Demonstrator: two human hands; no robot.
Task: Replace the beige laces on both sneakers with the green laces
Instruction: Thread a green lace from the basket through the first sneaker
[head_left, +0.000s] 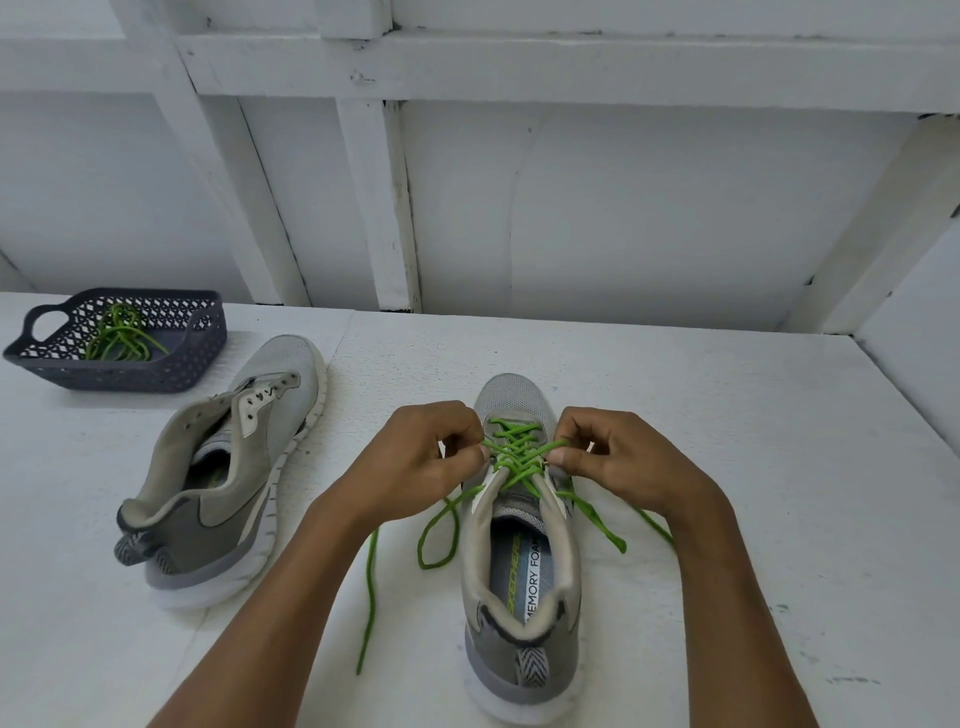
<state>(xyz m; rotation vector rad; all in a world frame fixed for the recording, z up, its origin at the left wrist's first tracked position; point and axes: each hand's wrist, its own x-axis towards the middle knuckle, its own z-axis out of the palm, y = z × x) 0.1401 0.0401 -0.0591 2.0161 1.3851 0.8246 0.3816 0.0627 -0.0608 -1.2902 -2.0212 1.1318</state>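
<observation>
the green lace (511, 451) crisscrosses most eyelets of the near sneaker (519, 603), loose ends trailing on the desk (753, 467) either side of it. the left hand (421, 462) and right hand (618, 457) each pinch the lace at the upper eyelets. left of that sneaker the second sneaker (223, 483) lies unlaced; farther left, a basket (130, 376) holds the other green lace (119, 338). roughly halfway, i judge.

Bright even light, soft faint shadows, wide-angle bending at edges
</observation>
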